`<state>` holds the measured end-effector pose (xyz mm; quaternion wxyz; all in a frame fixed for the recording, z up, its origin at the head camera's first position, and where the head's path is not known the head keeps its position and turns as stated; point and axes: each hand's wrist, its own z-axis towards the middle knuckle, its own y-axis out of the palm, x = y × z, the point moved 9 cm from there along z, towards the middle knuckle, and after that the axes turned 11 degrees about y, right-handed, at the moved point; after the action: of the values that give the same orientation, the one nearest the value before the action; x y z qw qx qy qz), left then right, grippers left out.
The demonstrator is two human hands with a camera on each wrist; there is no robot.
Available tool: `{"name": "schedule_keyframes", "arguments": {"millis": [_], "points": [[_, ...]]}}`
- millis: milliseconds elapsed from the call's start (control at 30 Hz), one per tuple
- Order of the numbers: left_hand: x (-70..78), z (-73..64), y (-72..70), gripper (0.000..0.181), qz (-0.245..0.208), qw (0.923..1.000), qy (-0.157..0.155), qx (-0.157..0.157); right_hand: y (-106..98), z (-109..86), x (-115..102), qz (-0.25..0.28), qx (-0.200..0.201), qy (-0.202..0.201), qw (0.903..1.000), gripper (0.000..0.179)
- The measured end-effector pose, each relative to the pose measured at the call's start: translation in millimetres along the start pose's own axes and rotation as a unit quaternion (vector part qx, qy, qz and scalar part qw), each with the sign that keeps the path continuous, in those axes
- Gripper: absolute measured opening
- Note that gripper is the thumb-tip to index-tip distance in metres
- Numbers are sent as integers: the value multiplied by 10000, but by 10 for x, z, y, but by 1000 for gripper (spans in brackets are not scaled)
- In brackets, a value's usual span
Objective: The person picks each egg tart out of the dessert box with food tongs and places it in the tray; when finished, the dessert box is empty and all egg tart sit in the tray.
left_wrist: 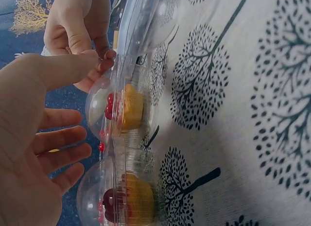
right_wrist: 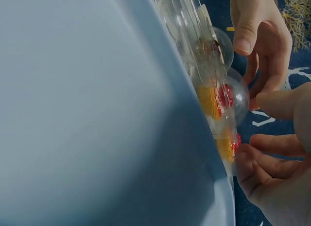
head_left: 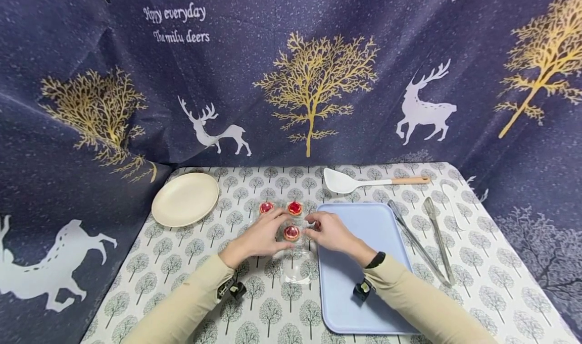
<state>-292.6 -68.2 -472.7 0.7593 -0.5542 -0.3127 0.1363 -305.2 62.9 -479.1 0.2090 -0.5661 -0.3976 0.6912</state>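
A clear plastic container with domed parts lies left of the blue tray. Several small tarts with red toppings and yellow shells sit in it, and clear domes stand over some of them in the wrist views. My left hand hovers at the container's left side, thumb and fingers spread apart and holding nothing. At the right side is my right hand, its fingers loosely bent beside the plastic edge, thumb and index finger apart. Whether its fingertips touch the plastic I cannot tell. The left hand hides part of the container.
The light blue tray lies beneath my right forearm. A cream plate sits at the back left. Behind the tray is a white spatula with a wooden handle. Metal tongs lie to the right, near a clear curved item.
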Motion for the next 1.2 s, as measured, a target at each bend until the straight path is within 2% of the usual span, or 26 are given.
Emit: {"name": "schedule_keyframes", "arguments": {"millis": [167,367,667,1200], "points": [[-15,28,17,73,46,9999,66,-66,11,43,34,22,-11,-5,10000,35],[-50,33,58,72,-19,9998,-26,-176,38,103,75,-7,-64,140,9999,27],[-99,58,99,70,50,9996,-53,-267,87,181,86,-17,-366,322,9988,24],[-132,87,142,70,31,9986,-319,-414,119,262,57,-195,-618,416,9970,19]]}}
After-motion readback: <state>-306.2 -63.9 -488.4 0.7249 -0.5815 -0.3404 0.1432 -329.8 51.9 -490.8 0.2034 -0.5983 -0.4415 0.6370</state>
